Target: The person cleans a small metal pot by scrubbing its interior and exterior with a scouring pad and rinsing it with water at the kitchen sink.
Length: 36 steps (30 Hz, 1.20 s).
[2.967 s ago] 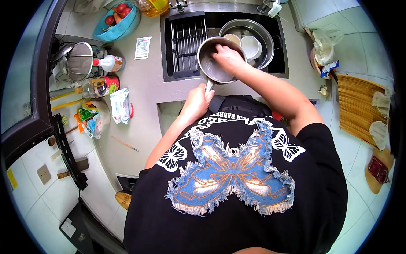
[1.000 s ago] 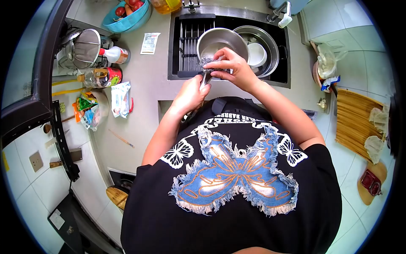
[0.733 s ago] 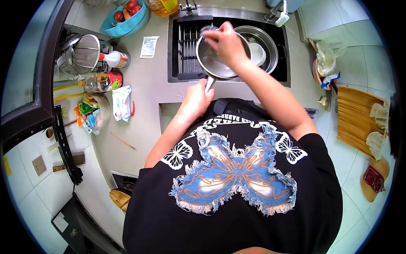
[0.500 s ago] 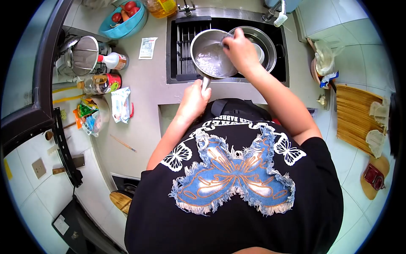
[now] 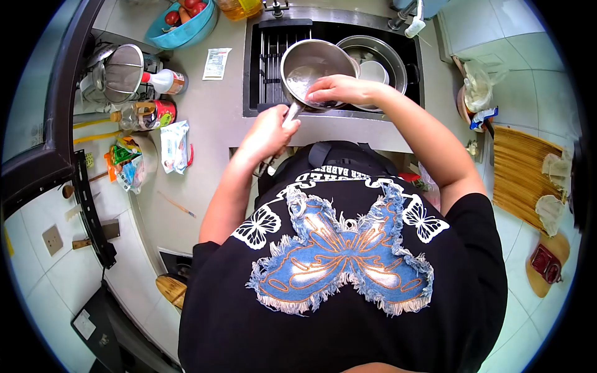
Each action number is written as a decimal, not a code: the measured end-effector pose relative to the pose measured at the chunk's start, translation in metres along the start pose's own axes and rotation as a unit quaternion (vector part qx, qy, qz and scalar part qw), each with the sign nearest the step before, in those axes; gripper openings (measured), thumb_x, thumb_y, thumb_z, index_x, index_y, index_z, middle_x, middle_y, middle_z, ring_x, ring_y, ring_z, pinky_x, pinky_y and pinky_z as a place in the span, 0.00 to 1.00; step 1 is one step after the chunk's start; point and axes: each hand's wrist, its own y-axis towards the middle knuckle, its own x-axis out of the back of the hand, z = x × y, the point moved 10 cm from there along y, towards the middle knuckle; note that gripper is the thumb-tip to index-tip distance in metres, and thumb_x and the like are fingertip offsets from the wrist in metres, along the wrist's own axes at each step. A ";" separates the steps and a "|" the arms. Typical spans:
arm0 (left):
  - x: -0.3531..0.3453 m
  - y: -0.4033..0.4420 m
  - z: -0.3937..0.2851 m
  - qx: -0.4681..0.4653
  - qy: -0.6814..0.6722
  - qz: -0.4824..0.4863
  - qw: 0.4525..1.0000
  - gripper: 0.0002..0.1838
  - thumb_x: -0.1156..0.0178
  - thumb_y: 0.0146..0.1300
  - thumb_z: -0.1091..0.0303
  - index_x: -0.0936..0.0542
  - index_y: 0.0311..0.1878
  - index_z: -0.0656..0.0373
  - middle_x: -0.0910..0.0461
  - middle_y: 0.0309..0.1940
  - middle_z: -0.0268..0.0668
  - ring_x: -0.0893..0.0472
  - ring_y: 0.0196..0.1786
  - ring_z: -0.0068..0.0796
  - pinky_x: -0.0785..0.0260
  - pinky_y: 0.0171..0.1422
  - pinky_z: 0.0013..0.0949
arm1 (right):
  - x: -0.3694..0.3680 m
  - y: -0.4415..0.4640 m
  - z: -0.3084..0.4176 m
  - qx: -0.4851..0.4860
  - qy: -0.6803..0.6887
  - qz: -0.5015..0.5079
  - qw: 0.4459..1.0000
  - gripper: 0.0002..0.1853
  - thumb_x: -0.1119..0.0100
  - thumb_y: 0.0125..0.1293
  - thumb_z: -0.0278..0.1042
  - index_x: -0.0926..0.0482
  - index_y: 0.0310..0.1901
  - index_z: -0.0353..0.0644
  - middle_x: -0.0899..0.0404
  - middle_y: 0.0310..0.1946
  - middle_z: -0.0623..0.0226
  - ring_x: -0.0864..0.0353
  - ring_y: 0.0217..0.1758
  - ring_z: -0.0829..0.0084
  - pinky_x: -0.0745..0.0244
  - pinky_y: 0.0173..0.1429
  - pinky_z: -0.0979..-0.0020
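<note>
A metal saucepan (image 5: pixel 320 56) is held tilted over the black sink (image 5: pixel 249 93), its inside wet. My left hand (image 5: pixel 270 132) is wrapped round the saucepan's handle (image 5: pixel 293 112). Over the near rim, my right hand (image 5: pixel 345 91) reaches into the pan with its fingers pressed together and pointing left. Its fingertips are near the inner wall, and whatever they hold is hidden beneath them. To the right, a larger metal pot (image 5: pixel 398 59) stands in the sink with a white bowl (image 5: pixel 374 73) in it. A drying rack (image 5: pixel 272 62) lies at the sink's left side.
A blue basket (image 5: pixel 186 32) of vegetables, a paper packet (image 5: pixel 216 64), a spray bottle (image 5: pixel 168 81), a dark bottle (image 5: pixel 146 115) and a wipes pack (image 5: pixel 175 147) are on the left. The faucet (image 5: pixel 407 18) is behind the sink. A bamboo mat (image 5: pixel 525 174) is at right.
The scourer seen earlier in my right hand is now out of sight. That hand has moved from the pan's right rim to its near side. The pan has tilted, and my left hand has shifted slightly left.
</note>
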 end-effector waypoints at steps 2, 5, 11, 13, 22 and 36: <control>0.008 0.000 -0.002 0.023 -0.020 0.063 0.998 0.09 0.41 0.70 0.66 0.29 0.37 0.60 0.31 0.16 0.28 0.34 0.12 0.16 0.42 0.14 0.26 | -0.002 -0.009 0.008 0.062 -0.111 0.051 0.991 0.22 0.33 0.62 0.46 0.17 0.54 0.44 0.18 0.53 0.61 0.21 0.58 0.60 0.30 0.64 0.62; 0.022 0.003 0.005 0.077 -0.055 0.174 0.980 0.09 0.40 0.70 0.66 0.28 0.36 0.58 0.31 0.17 0.26 0.35 0.13 0.13 0.44 0.15 0.23 | -0.011 -0.025 0.003 0.083 -0.310 0.097 0.942 0.19 0.28 0.56 0.37 0.16 0.49 0.45 0.18 0.49 0.63 0.21 0.56 0.59 0.27 0.63 0.60; 0.059 0.020 0.008 0.019 -0.145 0.278 0.949 0.19 0.47 0.74 0.59 0.23 0.52 0.69 0.15 0.32 0.46 0.22 0.18 0.23 0.22 0.26 0.27 | -0.017 -0.032 0.014 0.189 -0.401 -0.047 0.895 0.15 0.27 0.49 0.37 0.16 0.40 0.45 0.17 0.40 0.69 0.19 0.48 0.61 0.22 0.53 0.60; 0.067 0.026 0.020 0.012 -0.292 0.302 0.908 0.41 0.56 0.73 0.36 0.27 0.61 0.74 0.17 0.44 0.62 0.15 0.25 0.32 0.16 0.37 0.34 | -0.020 -0.035 0.030 0.195 -0.401 -0.069 0.893 0.17 0.28 0.50 0.38 0.14 0.43 0.47 0.16 0.39 0.71 0.18 0.47 0.63 0.21 0.52 0.62; 0.011 0.059 0.092 -0.011 -0.506 -0.019 0.862 0.37 0.40 0.69 0.46 0.38 0.70 0.61 0.30 0.64 0.58 0.24 0.64 0.51 0.29 0.68 0.53 | -0.013 -0.009 0.019 0.119 -0.401 -0.270 0.867 0.10 0.32 0.53 0.40 0.15 0.38 0.50 0.16 0.33 0.72 0.17 0.41 0.64 0.20 0.45 0.62; 0.049 0.072 0.078 -0.105 -0.435 -0.247 0.859 0.54 0.33 0.56 0.52 0.54 0.80 0.55 0.40 0.71 0.49 0.32 0.69 0.46 0.34 0.69 0.42 | -0.039 0.021 0.033 0.191 -0.267 -0.136 0.935 0.23 0.33 0.53 0.35 0.18 0.54 0.52 0.20 0.54 0.65 0.25 0.61 0.55 0.30 0.66 0.54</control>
